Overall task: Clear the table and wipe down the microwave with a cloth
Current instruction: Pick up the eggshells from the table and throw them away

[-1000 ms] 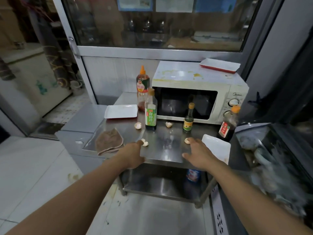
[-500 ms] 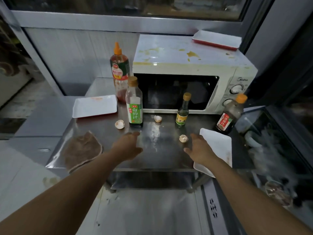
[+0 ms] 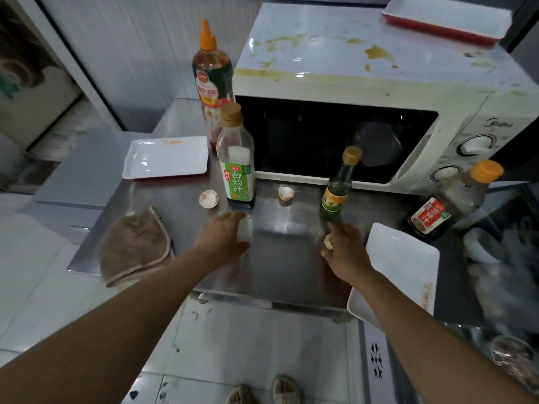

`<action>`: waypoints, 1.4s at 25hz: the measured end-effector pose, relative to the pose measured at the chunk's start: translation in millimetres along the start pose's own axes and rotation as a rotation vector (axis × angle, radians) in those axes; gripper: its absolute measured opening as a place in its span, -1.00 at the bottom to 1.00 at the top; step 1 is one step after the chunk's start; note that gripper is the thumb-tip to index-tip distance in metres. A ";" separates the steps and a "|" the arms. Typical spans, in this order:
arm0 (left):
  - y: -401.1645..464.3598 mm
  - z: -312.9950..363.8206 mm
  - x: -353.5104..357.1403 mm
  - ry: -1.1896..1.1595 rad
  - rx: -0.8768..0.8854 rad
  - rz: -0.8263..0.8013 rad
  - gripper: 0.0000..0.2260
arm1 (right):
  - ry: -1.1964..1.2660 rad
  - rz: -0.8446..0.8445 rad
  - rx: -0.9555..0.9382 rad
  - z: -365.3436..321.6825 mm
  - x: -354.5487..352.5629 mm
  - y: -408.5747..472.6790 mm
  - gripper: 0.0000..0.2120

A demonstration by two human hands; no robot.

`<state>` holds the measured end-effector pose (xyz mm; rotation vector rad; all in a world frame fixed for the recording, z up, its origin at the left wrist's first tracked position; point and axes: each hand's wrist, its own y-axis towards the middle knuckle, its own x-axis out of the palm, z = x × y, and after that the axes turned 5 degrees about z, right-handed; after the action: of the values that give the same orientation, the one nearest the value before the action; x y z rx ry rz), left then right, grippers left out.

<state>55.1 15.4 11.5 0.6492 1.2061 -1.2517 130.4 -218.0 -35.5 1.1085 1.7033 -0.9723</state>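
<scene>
A white microwave (image 3: pixel 350 53) with yellow stains on its top stands at the back of the steel table (image 3: pixel 285 272). A brown cloth (image 3: pixel 137 246) lies at the table's front left corner. My left hand (image 3: pixel 224 237) rests on the table middle, fingers curled around a pale, blurred eggshell piece (image 3: pixel 245 231). My right hand (image 3: pixel 347 252) pinches another eggshell piece (image 3: pixel 328 242) between thumb and fingers. Two more eggshell halves (image 3: pixel 208 198) (image 3: pixel 285 193) lie in front of the microwave.
Bottles stand on the table: a tall orange-capped sauce bottle (image 3: pixel 213 80), a green-labelled bottle (image 3: pixel 236 170), a small green bottle (image 3: pixel 338 185) and a dark bottle (image 3: pixel 449 205). White plates lie at left (image 3: pixel 166 157) and right (image 3: pixel 402 266). A red-edged tray (image 3: pixel 443 18) tops the microwave.
The view has moved closer to the table and tilted down. Both hands have reached further in and closed onto the two nearest eggshell pieces.
</scene>
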 end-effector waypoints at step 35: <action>39.8 -56.0 -2.0 -0.237 -0.248 0.357 -0.56 | 0.226 0.113 -0.156 -67.7 19.6 53.4 -0.61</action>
<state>74.7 76.7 -12.6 0.4907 0.9763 -0.8373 159.8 -134.6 -39.7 1.2325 1.8397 -0.6517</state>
